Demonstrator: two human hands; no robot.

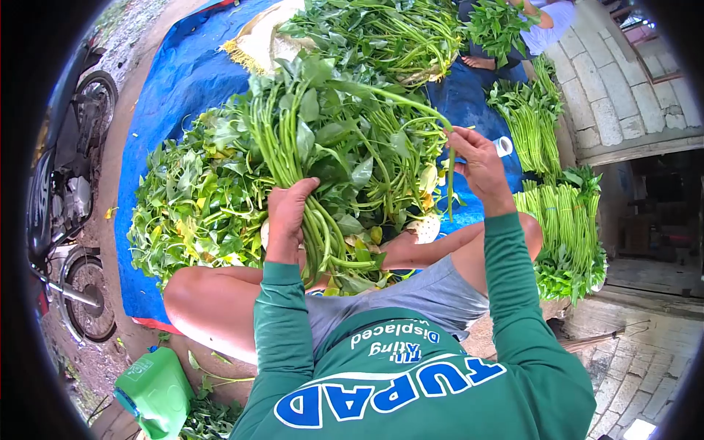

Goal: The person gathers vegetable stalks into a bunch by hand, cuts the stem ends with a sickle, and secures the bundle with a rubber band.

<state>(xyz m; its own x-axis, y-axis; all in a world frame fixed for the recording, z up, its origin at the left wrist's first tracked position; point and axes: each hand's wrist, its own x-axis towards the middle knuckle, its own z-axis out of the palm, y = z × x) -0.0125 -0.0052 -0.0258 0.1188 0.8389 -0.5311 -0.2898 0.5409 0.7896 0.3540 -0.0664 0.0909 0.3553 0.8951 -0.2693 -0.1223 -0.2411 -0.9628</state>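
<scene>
Head view: By the tarp's [183, 62] near edge, left hand [287, 211] clutched leafy bundle [282, 139], right hand [480, 163] pinched stem [416, 105]; hard bending risked breakage.

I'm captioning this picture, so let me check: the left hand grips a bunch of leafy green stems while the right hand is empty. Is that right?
Not quite: the right hand is not empty. The head view shows it holding a long green stem. The left hand does grip a bunch of leafy green stems.
</scene>
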